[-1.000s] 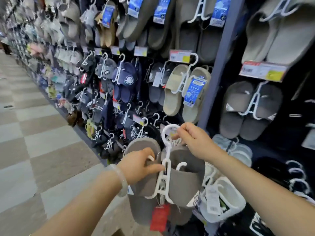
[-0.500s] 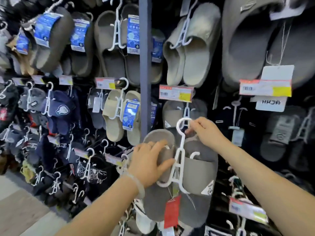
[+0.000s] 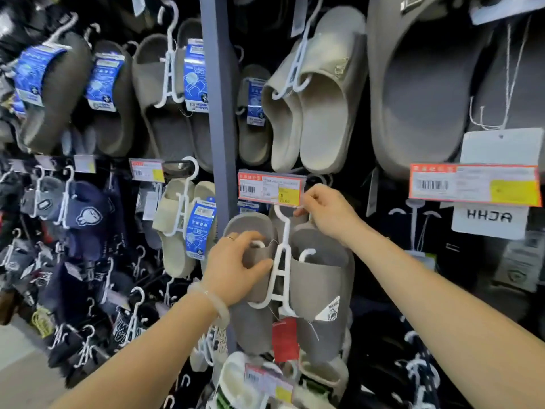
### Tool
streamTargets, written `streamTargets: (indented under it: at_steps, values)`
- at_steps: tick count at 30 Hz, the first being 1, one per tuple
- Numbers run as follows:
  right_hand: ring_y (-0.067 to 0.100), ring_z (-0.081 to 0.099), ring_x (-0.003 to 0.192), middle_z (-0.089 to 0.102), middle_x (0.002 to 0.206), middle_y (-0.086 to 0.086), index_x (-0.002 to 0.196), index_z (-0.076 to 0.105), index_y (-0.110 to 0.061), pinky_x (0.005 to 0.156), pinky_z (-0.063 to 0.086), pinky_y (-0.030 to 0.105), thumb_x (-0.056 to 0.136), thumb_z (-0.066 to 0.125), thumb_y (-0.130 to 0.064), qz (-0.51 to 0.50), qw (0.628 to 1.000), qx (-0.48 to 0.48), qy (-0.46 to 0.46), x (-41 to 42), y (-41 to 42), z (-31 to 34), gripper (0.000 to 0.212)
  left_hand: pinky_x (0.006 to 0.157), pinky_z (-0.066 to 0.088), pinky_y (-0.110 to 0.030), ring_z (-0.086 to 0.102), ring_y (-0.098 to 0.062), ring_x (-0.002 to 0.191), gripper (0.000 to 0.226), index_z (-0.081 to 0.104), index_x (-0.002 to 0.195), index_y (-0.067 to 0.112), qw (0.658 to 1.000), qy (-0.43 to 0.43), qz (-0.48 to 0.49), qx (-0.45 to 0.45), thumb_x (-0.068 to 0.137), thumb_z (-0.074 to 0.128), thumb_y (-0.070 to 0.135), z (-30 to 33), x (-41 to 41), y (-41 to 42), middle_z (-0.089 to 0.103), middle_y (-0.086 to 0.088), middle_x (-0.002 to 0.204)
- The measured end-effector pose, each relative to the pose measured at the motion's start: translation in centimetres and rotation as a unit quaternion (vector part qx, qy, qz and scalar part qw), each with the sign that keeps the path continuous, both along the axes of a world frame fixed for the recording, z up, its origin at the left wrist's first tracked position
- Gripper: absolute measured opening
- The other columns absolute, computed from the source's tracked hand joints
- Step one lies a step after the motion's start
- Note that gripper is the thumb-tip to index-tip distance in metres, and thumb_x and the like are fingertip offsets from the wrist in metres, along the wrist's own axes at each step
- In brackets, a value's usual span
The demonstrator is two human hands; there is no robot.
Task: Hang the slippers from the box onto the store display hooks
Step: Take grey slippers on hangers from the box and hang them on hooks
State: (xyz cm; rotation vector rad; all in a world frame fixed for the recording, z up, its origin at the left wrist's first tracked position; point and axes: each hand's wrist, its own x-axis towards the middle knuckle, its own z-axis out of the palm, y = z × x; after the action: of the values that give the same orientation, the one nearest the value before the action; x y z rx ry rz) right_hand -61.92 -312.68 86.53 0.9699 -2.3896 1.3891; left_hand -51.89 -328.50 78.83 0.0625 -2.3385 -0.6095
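The right hand pinches the top of the white hanger just under the price tag, its grip clamped on the neck of the hook; the hook's loop is hidden behind the tag and the fingers, so whether it sits on a display peg cannot be told. The left hand, with a pale bracelet at the wrist, curls its grip around the strap of the left slipper of the grey slipper pair, which hangs on that hanger against the dark display wall just right of the grey upright post. A red tag dangles below the pair. Beige slippers hang above; the other pairs at the left edge are blurred. Pale floor shows at lower left.
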Motion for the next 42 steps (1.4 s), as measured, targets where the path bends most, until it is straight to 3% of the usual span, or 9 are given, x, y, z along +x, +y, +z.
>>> streamTargets:
  at_steps: [3, 7, 12, 14, 18, 24, 31, 37, 42]
  values:
    - [0.019, 0.065, 0.091, 0.071, 0.096, -0.002, 0.096, 0.060, -0.019, 0.082, 0.051, 0.046, 0.092, 0.047, -0.029, 0.033, 0.997, 0.035, 0.052, -0.1, -0.4, -0.7, 0.017, 0.074, 0.040, -0.030, 0.048, -0.016, 0.079, 0.057, 0.063, 0.107, 0.020, 0.999, 0.038, 0.013, -0.016, 0.064, 0.049, 0.055, -1.2, -0.2, -0.7, 0.051, 0.008, 0.083]
    - [0.022, 0.060, 0.111, 0.067, 0.118, 0.000, 0.125, 0.055, -0.024, 0.092, 0.048, 0.041, 0.089, 0.050, -0.015, 0.074, 0.990, 0.011, 0.120, 0.4, -1.4, -1.0, 0.037, 0.071, 0.035, -0.025, 0.046, -0.015, 0.078, 0.050, 0.063, 0.104, 0.018, 0.997, 0.076, 0.027, 0.004, 0.066, 0.048, 0.046, -2.1, -0.2, -1.0, 0.048, 0.011, 0.082]
    - [0.026, 0.060, 0.098, 0.058, 0.087, -0.012, 0.105, 0.063, -0.010, 0.083, 0.049, 0.043, 0.085, 0.053, -0.010, 0.069, 0.986, -0.017, 0.150, -0.9, -1.3, 0.0, 0.023, 0.079, 0.039, -0.031, 0.051, -0.016, 0.082, 0.050, 0.063, 0.109, 0.016, 0.995, 0.091, 0.029, -0.006, 0.069, 0.046, 0.042, -0.2, -0.6, -0.9, 0.056, 0.006, 0.087]
    - [0.027, 0.060, 0.087, 0.061, 0.083, -0.001, 0.096, 0.061, -0.004, 0.078, 0.050, 0.045, 0.089, 0.052, -0.017, 0.049, 0.990, -0.037, 0.125, -1.8, -1.2, -0.1, 0.018, 0.077, 0.041, -0.034, 0.053, -0.020, 0.078, 0.043, 0.064, 0.104, 0.013, 0.993, 0.102, 0.027, -0.050, 0.072, 0.049, 0.039, 0.0, -1.0, -0.9, 0.058, 0.002, 0.081]
    - [0.014, 0.053, 0.064, 0.056, 0.065, -0.011, 0.082, 0.055, -0.008, 0.061, 0.042, 0.030, 0.093, 0.046, -0.024, 0.014, 0.997, -0.033, 0.065, -3.6, -1.1, -0.6, 0.021, 0.081, 0.040, -0.042, 0.055, -0.033, 0.078, 0.045, 0.067, 0.107, 0.018, 0.988, 0.068, 0.054, -0.130, 0.081, 0.041, 0.043, -0.7, -3.2, -0.5, 0.062, -0.005, 0.078]
    - [0.021, 0.054, 0.070, 0.054, 0.059, -0.013, 0.062, 0.046, -0.022, 0.067, 0.039, 0.030, 0.093, 0.047, -0.029, -0.049, 0.997, 0.031, 0.053, -7.5, -0.8, 0.4, 0.031, 0.105, 0.001, -0.039, 0.037, -0.028, 0.121, 0.055, 0.042, 0.133, 0.034, 0.966, -0.075, 0.099, -0.227, 0.085, 0.033, 0.058, -0.9, -5.9, 1.3, 0.051, -0.001, 0.127]
    - [0.027, 0.059, 0.070, 0.066, 0.073, 0.004, 0.065, 0.052, -0.020, 0.076, 0.049, 0.039, 0.094, 0.045, -0.037, -0.032, 0.998, 0.032, 0.041, -10.4, -1.0, -0.1, 0.035, 0.108, 0.022, -0.045, 0.041, -0.026, 0.103, 0.041, 0.061, 0.100, 0.021, 0.987, -0.085, 0.006, -0.138, 0.071, 0.072, 0.047, -1.0, -9.1, 0.9, 0.037, 0.003, 0.092]
    - [0.009, 0.055, 0.052, 0.060, 0.063, -0.003, 0.070, 0.054, -0.017, 0.066, 0.044, 0.028, 0.095, 0.045, -0.038, -0.028, 0.999, 0.026, 0.024, -11.5, -1.7, -0.4, 0.034, 0.112, 0.021, -0.043, 0.033, -0.024, 0.120, 0.068, 0.042, 0.117, 0.014, 0.990, -0.122, -0.018, -0.065, 0.065, 0.080, 0.035, 0.6, -9.4, -0.2, 0.039, 0.000, 0.111]
    - [0.023, 0.060, 0.073, 0.064, 0.073, 0.006, 0.067, 0.052, -0.022, 0.075, 0.048, 0.037, 0.092, 0.050, -0.036, -0.012, 0.999, -0.028, 0.010, -10.9, 0.0, -0.8, 0.029, 0.112, 0.022, -0.051, 0.025, -0.033, 0.134, 0.083, 0.047, 0.125, 0.017, 0.994, -0.047, 0.009, -0.097, 0.055, 0.082, 0.045, -1.3, -9.3, -0.9, 0.037, -0.012, 0.135]
